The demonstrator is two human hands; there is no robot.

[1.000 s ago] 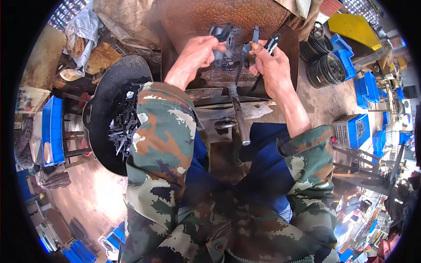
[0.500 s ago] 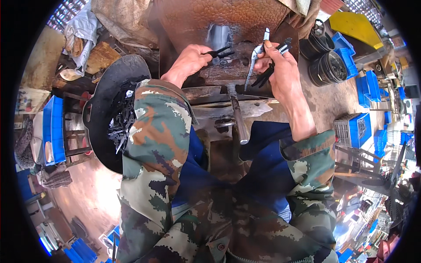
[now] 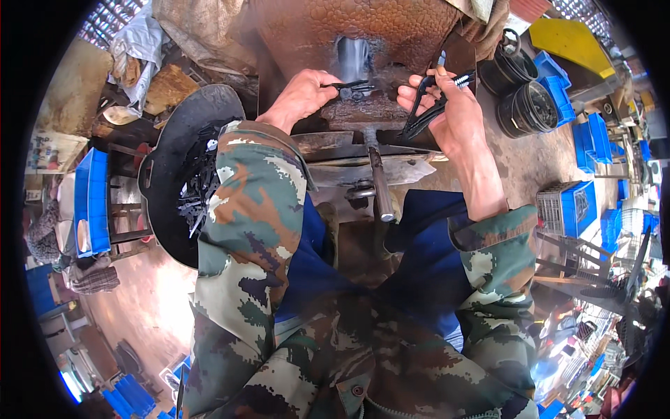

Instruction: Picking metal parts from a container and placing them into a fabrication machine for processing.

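Note:
My left hand (image 3: 307, 96) is closed, pinching a thin dark metal piece (image 3: 354, 85) just in front of the pale blurred grinding wheel (image 3: 354, 59). The wheel shows through an opening in a brown, crusted housing (image 3: 300, 31). My right hand (image 3: 453, 119) is turned partly palm-up and holds several dark metal pieces (image 3: 422, 124) with curved handle-like ends. Beyond its thumb stick out a narrow tip and a bright ridged edge (image 3: 462, 80). How many pieces lie under those fingers is hidden.
A black pan (image 3: 164, 202) heaped with dark metal pieces (image 3: 199, 181) stands by my left arm. Before me a metal bar (image 3: 377, 174) juts from the rest. Black buckets (image 3: 525, 110), blue bins (image 3: 590, 143) and a crate (image 3: 558, 209) stand to the right.
My right hand has turned more palm-up. The bright curved piece that hung from it no longer shows; dark handle ends do. In my left hand the piece has tilted and looks narrower.

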